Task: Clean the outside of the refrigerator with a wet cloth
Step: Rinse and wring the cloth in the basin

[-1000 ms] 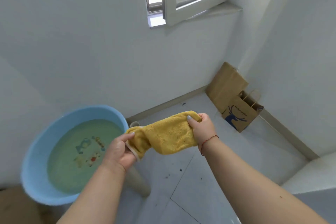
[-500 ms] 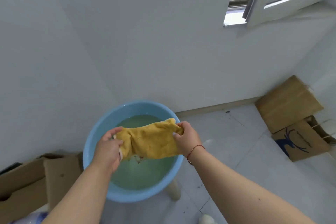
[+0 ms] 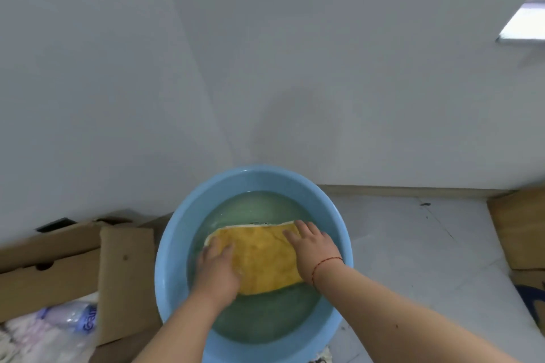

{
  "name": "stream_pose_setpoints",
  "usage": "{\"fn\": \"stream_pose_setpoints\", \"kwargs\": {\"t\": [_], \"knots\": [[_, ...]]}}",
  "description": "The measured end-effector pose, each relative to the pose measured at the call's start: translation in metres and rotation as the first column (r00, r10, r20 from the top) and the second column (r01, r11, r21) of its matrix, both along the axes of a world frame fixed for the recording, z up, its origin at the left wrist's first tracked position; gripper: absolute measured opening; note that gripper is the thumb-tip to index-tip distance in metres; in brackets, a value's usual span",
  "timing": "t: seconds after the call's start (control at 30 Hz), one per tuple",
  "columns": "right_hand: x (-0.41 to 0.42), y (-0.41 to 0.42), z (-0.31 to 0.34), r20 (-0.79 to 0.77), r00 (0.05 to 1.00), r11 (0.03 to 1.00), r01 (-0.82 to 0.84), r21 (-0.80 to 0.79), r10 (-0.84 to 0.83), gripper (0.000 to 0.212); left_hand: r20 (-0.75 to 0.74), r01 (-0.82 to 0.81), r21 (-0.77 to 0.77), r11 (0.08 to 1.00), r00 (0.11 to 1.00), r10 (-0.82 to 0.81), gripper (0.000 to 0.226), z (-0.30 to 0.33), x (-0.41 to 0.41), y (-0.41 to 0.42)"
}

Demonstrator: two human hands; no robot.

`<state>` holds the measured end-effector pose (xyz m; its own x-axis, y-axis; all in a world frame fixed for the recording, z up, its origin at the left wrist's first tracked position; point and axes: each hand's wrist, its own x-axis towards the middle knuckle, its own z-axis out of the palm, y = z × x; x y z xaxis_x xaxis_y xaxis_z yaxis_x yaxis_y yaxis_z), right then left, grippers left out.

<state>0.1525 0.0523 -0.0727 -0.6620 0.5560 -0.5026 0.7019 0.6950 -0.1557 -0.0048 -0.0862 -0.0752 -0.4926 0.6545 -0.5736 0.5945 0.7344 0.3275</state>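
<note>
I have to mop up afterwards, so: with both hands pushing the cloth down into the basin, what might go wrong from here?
The water sits fairly high in the blue basin, so the left hand and right hand pressing the yellow cloth may slop it over the rim. Spilled water could soak the cardboard box right beside the basin.

The cloth (image 3: 265,256), held bunched in the air between both hands a second ago, now lies spread flat in the water of the basin (image 3: 174,247). The left hand (image 3: 216,267) has released its pinch and presses the cloth's left edge with flat fingers. The right hand (image 3: 312,244) likewise presses the right edge, fingers spread. The view has swung left and down: the basin is centred, and the window has moved to the right edge.
</note>
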Motion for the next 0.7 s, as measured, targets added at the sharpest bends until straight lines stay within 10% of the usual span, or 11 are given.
{"fn": "stream_pose_setpoints", "kwargs": {"t": [0.23,0.43,0.57,0.7], "knots": [[-0.008,0.011,-0.056,0.243,0.940,0.971,-0.222,-0.090,0.238,0.078,0.032,0.201,-0.392,0.898,0.978,-0.205,0.074,-0.040,0.017,0.002],[-0.029,0.011,-0.079,0.238,0.971,0.980,0.063,-0.187,-0.017,0.071,0.271,-0.078,-0.181,0.980,0.954,0.126,0.079,-0.060,-0.003,0.007],[-0.052,0.005,-0.077,0.151,0.765,0.589,0.592,-0.550,-0.626,0.048,0.668,-0.746,-0.124,0.655,0.425,0.611,0.075,-0.066,-0.017,0.010],[-0.077,-0.017,-0.036,0.055,0.548,0.316,0.559,-0.767,-0.835,0.027,0.790,-0.800,-0.369,0.473,-0.002,0.613,0.059,-0.050,-0.022,0.018]]}}
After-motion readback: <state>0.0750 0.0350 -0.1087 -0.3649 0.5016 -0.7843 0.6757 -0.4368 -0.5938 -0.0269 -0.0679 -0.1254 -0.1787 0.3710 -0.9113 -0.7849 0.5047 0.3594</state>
